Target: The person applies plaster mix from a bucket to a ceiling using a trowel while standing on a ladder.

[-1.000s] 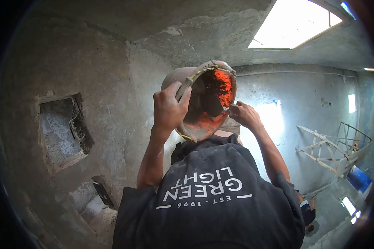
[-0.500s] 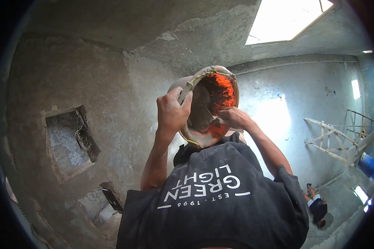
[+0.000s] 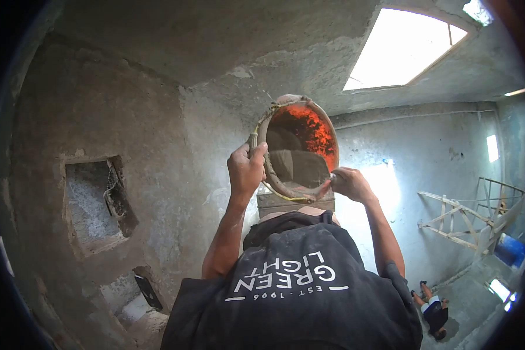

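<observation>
A mortar-crusted bucket point(image 3: 328, 131) with an orange inside is tilted so its mouth faces me. My left hand point(image 3: 248, 169) is closed on the left side of its rim, by the handle grip point(image 3: 253, 140). Yellow cord runs along parts of the rim. At the lower right rim, my right hand point(image 3: 351, 184) is closed around the handle of a trowel. The trowel's grey blade point(image 3: 310, 168) lies inside the bucket, over the grey mortar. My right fingers hide most of the trowel handle.
Brown boards point(image 3: 296, 202) show below the bucket. To the left, the plastered wall has a recess point(image 3: 93, 204) and a lower niche with a dark flat object point(image 3: 148, 291). On the right are a wooden frame point(image 3: 464, 219), a blue container point(image 3: 511, 251) and another person point(image 3: 435, 315).
The trowel and my right hand have moved right and slightly down, from inside the bucket to its rim. More of the blade shows. Boards have come into view below the bucket.
</observation>
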Tool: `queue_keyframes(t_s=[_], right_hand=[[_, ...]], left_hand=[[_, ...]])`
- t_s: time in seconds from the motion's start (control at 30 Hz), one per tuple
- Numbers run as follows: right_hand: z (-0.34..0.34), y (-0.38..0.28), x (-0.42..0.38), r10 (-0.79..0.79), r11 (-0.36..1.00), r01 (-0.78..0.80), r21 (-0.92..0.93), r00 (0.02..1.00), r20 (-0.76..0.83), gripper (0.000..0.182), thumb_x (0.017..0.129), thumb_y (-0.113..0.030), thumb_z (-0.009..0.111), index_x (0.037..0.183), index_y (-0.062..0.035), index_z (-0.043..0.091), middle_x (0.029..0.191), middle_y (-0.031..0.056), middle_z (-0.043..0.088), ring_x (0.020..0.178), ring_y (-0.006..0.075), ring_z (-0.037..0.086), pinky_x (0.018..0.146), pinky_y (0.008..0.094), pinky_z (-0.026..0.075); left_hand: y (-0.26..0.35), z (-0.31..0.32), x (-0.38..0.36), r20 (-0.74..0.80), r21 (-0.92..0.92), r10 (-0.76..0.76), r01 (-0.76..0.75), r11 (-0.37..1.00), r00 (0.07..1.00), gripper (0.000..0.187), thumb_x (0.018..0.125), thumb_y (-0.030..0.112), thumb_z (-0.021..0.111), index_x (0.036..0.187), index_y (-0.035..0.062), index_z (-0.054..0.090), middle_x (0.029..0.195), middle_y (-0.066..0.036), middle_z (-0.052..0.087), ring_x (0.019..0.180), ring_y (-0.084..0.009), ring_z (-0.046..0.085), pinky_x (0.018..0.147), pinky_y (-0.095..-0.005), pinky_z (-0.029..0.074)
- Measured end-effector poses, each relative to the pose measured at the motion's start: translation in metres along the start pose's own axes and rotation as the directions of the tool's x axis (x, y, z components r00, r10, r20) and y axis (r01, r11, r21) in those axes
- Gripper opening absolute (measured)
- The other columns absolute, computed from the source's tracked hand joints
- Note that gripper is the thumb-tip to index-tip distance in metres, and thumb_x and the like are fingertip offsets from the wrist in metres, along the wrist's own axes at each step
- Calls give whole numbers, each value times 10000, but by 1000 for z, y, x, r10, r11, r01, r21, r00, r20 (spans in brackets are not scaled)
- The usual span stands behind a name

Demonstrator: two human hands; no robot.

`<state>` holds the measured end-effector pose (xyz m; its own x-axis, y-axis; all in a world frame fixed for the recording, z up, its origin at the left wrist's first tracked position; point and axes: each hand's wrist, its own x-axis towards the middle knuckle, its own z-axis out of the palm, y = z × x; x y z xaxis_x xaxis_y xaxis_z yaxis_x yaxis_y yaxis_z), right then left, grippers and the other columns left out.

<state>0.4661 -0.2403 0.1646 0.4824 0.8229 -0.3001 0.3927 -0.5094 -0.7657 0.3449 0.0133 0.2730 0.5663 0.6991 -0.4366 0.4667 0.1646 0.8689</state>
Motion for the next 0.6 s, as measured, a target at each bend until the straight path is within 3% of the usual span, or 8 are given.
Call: queue_keyframes(t_s=[0.07,0.2,0.27,0.37,0.5,0.6], right_hand=[[-7,0,-1,21,997,-25,-75,998,-66,342,730,-251,716,1014,-73,644,942,109,662,847,302,641,724,398,510],[-24,-7,10,65,983,-94,-158,981,-183,312,750,-252,694,1026,-124,627,920,88,661,800,305,645,705,402,508],[-30,-5,17,44,980,-81,-181,979,-198,306,748,-249,693,1017,-122,626,911,88,660,799,305,646,701,402,508],[-41,1,33,44,982,-83,-167,974,-223,338,693,-238,733,986,-106,625,858,111,654,773,306,645,683,400,507],[-76,-8,65,26,986,-65,-157,971,-238,327,684,-200,735,961,-65,627,776,144,644,719,293,644,654,379,503],[-107,-13,94,-11,999,2,-45,980,-200,342,655,-162,750,946,-34,624,756,146,634,697,289,641,633,361,491]], left_hand=[[3,0,8,-7,25,-27,27,999,1000,325,860,238,600,637,14,528,477,-36,504,360,-110,476,381,-292,384],[9,5,21,-19,-6,-10,10,1000,1000,332,857,237,608,624,16,523,469,-38,506,363,-117,481,388,-300,385],[9,10,30,6,-125,24,-23,992,1000,267,870,196,611,666,96,470,518,83,348,376,-9,284,340,-220,215],[8,15,46,-39,-82,58,-61,995,998,269,867,208,614,669,96,471,516,80,351,373,-16,295,340,-224,224],[18,22,67,-19,-199,32,-35,979,999,264,866,213,613,676,95,474,516,74,359,379,-20,318,342,-226,239],[32,30,86,-10,-317,42,-43,947,999,243,863,203,612,686,94,487,517,75,360,375,-21,309,341,-227,236]])
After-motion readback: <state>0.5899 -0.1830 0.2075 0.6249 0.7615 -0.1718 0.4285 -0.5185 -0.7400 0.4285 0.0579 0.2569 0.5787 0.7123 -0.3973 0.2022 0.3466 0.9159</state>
